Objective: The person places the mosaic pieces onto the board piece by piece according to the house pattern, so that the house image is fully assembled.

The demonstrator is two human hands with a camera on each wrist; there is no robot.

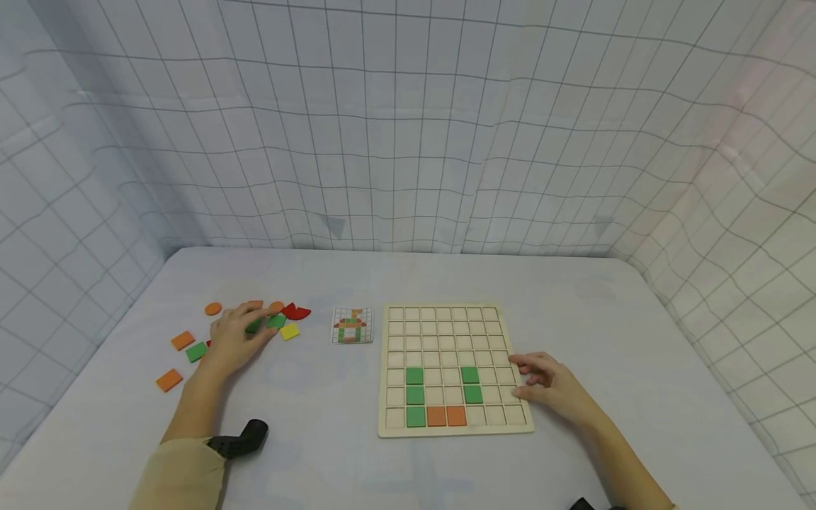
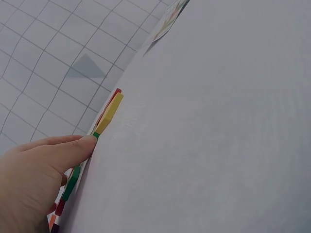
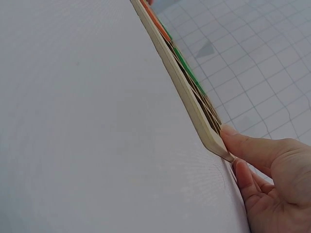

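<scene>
My left hand (image 1: pixel 239 336) reaches over a loose group of flat tiles at the left. Its thumb and forefinger are spread on either side of a green tile (image 1: pixel 276 321), with the thumb tip right at its near edge. A darker green tile (image 1: pixel 253 326) lies partly under the fingers, and a yellow square tile (image 1: pixel 290 331) sits just to the right. My right hand (image 1: pixel 551 386) holds the right edge of a pale wooden grid board (image 1: pixel 519 418), thumb on its rim (image 3: pixel 214 136) and fingers at its side. Green square tiles (image 1: pixel 415 395) and two orange ones (image 1: pixel 436 416) fill some cells.
A small pattern card (image 1: pixel 352 326) lies between the tiles and the board. Red pieces (image 1: pixel 296 312), an orange round tile (image 1: pixel 213 309) and orange square tiles (image 1: pixel 168 380) are scattered around the left hand. Gridded white curtains (image 1: pixel 408 142) enclose the table.
</scene>
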